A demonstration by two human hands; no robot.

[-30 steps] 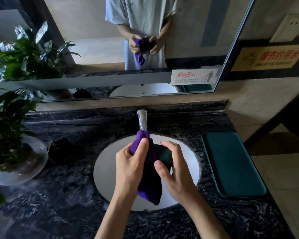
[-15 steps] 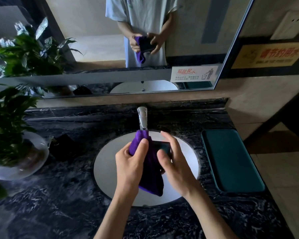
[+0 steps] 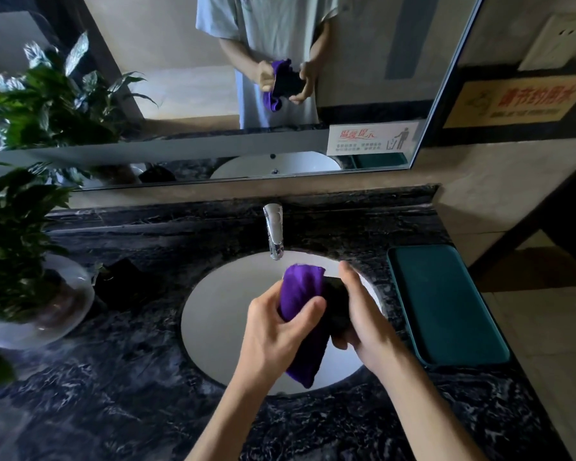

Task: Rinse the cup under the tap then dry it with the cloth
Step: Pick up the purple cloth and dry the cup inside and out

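Over the white sink (image 3: 220, 314), my left hand (image 3: 276, 331) grips a purple cloth (image 3: 301, 294) and presses it against a dark cup (image 3: 338, 304). My right hand (image 3: 363, 317) wraps around the cup from the right, so most of the cup is hidden by cloth and fingers. One end of the cloth hangs down below my hands. The chrome tap (image 3: 274, 231) stands behind the basin, a little beyond the cloth, with no water visible.
A dark marble counter (image 3: 113, 377) surrounds the sink. A green tray (image 3: 446, 304) lies on the right, a potted plant in a glass bowl (image 3: 30, 314) on the left, a small dark object (image 3: 123, 277) beside it. A mirror (image 3: 180, 78) covers the wall behind.
My hands have drawn back from the tap toward me. The left hand has turned the cloth over the cup, and the right fingers have shifted around the cup.
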